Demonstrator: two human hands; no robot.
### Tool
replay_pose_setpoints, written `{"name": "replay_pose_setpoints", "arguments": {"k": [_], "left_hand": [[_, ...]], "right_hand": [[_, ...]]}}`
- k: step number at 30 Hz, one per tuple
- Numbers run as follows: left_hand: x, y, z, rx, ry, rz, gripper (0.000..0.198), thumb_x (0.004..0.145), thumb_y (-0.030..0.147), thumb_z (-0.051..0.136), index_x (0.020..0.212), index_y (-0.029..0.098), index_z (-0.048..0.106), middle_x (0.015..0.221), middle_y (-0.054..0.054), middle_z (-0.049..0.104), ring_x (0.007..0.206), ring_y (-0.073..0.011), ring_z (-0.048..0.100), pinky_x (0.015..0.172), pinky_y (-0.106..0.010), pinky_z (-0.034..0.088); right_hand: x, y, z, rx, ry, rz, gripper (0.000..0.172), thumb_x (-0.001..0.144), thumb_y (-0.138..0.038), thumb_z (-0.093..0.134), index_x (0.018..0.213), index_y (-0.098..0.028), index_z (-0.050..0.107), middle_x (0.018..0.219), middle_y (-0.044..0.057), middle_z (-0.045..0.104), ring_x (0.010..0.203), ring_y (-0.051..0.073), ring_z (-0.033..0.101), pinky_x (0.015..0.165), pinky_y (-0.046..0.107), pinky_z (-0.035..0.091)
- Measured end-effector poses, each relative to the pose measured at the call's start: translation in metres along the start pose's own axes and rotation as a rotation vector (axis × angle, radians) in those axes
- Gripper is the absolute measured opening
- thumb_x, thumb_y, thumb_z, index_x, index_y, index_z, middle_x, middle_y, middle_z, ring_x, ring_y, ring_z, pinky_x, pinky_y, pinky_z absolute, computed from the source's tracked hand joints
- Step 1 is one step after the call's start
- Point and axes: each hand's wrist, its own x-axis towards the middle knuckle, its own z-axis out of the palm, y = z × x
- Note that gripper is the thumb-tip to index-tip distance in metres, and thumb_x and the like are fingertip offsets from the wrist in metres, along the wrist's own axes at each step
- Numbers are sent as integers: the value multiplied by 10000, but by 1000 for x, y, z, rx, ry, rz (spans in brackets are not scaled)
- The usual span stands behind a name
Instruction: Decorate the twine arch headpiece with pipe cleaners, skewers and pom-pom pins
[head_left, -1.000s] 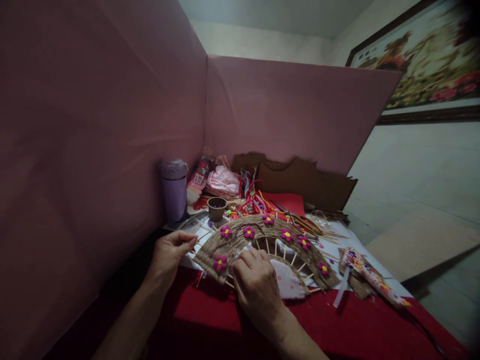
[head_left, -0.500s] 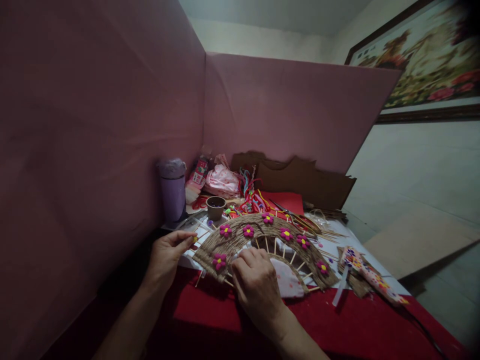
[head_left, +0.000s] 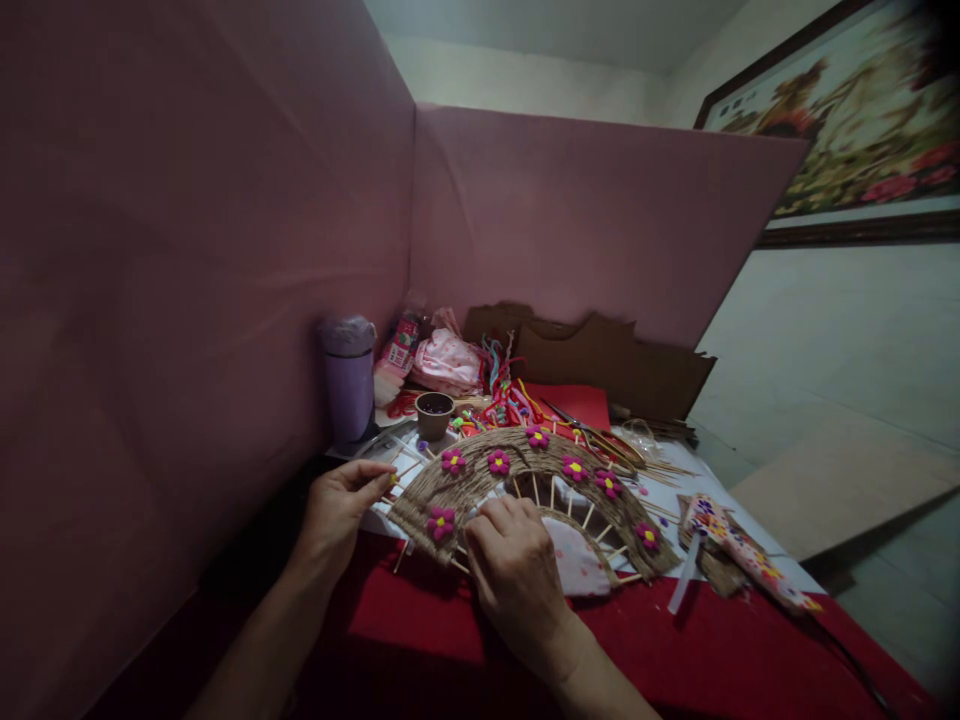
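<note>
Head view: the left hand pinches a small yellow piece beside the flowered twine fan, which lies on the red-clothed surface; the right hand curls at the fan's inner edge, its grip hidden; a pink panel bounds the left.

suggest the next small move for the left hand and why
Perhaps press the small yellow piece onto the nearby stick: the left hand pinches it beside the left edge of the fan, the right hand is at the inner edge, and another stick ends in a purple piece.
</note>
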Motion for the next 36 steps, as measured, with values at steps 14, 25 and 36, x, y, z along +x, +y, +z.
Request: {"name": "replay_pose_setpoints", "arguments": {"k": [14,25,36], "left_hand": [[0,-1,1,21,32,26,258,429,288,818,607,138,707,519,-13,639,499,-101,530,504,-193,385],[0,-3,0,10,32,31,275,429,301,820,617,135,707,519,-3,638,499,-90,524,509,-186,379],[1,-4,1,1,44,14,304,410,308,827,621,128,702,512,-6,636,491,-97,521,495,-193,371]], "right_hand": [[1,-1,1,23,-28,19,189,857,-154,459,679,-171,522,757,52,534,735,186,420,676,333,286],[0,-1,2,22,-18,24,177,848,-151,475,676,-165,516,746,48,531,734,189,411,672,336,281],[0,-1,2,29,-30,25,169,846,-154,486,681,-163,519,754,49,536,735,189,413,678,338,282]]}}
